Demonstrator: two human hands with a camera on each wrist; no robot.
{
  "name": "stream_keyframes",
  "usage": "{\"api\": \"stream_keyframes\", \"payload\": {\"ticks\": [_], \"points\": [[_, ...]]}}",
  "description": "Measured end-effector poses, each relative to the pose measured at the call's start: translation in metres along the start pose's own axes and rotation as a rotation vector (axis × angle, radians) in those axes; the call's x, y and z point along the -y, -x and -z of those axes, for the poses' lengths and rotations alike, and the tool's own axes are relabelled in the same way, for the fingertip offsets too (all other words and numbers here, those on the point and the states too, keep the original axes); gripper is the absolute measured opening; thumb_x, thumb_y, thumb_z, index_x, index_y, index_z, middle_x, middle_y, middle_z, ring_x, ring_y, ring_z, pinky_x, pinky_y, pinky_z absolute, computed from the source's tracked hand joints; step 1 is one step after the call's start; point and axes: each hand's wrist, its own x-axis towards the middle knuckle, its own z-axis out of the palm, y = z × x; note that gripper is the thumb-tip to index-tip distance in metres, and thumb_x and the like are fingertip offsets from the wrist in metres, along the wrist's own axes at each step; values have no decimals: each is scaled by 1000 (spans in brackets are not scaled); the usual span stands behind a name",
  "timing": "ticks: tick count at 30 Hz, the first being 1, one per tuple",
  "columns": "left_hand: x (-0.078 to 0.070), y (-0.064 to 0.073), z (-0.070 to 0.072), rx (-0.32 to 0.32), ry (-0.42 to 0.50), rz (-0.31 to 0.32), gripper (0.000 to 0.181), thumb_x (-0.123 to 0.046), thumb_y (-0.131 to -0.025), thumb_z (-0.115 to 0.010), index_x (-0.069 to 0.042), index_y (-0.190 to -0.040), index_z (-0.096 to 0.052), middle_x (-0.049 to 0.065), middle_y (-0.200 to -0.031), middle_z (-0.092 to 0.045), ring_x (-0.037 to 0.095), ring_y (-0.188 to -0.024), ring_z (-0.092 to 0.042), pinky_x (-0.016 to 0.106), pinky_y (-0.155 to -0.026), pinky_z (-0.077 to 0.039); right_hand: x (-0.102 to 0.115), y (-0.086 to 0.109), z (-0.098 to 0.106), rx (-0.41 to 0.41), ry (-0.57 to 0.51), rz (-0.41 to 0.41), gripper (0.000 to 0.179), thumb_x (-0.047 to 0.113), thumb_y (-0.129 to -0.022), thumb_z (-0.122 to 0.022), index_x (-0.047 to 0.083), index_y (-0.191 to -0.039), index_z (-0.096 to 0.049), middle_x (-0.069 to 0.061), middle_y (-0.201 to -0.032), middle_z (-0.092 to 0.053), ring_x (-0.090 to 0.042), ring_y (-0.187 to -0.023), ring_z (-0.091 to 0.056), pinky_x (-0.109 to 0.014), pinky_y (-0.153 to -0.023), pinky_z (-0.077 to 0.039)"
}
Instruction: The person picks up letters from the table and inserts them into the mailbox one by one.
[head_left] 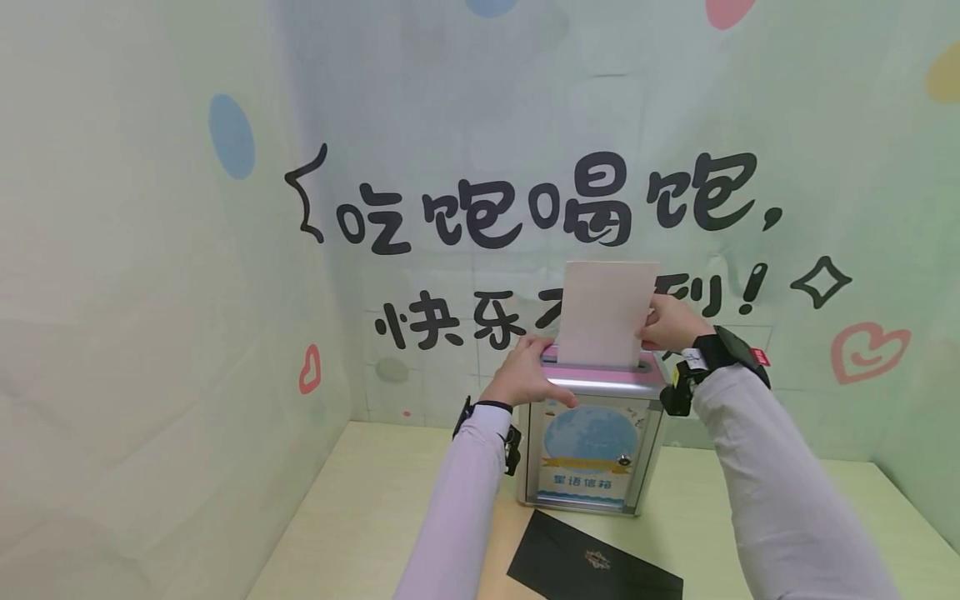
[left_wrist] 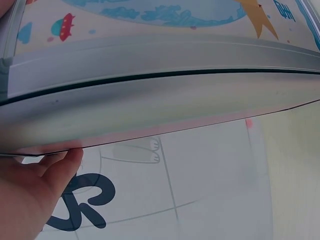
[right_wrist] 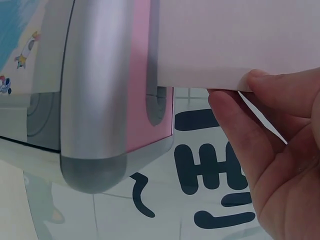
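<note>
Right hand [head_left: 670,323] pinches card [head_left: 606,315] by right edge, upright, lower end at slot [right_wrist: 156,111] of box [head_left: 588,442]; grip likely keeps it square. Depth inside hard to tell. Left hand [head_left: 523,375] spread wide on box's top left corner, presumably bracing.

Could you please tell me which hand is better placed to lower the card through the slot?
Probably the right hand: it pinches the card by its edge, above the slot. The left hand touches the box and does not hold the card.
</note>
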Motion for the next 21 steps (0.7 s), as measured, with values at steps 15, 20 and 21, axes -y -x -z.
{"api": "stream_keyframes", "payload": {"ticks": [15, 20, 21], "points": [[-1, 0, 1, 1, 2, 10, 105, -41, -52, -84, -15, -140, -34, 8, -141, -31, 23, -117, -43, 41, -93, -41, -6, 1, -7, 18, 3, -6, 36, -2, -82, -57, -15, -113, -44, -33, -104, -56, -29, -83, -61, -32, -68, -53], [-1, 0, 2, 6, 24, 7, 103, -40, -52, -85, -14, -138, -37, 9, -141, -31, 24, -117, -43, 40, -93, -42, -9, 3, -8, 29, 57, 33, 46, 11, -81, -64, -11, -118, -46, -34, -118, -50, -41, -106, -51, -48, -87, -44], [-1, 0, 2, 8, 27, 5, 102, -40, -52, -85, -13, -138, -37, 8, -140, -31, 23, -116, -44, 39, -92, -42, -9, 3, -8, 40, 77, 33, 58, 18, -81, -65, -9, -126, -41, -34, -128, -41, -44, -116, -42, -54, -93, -37]]}}
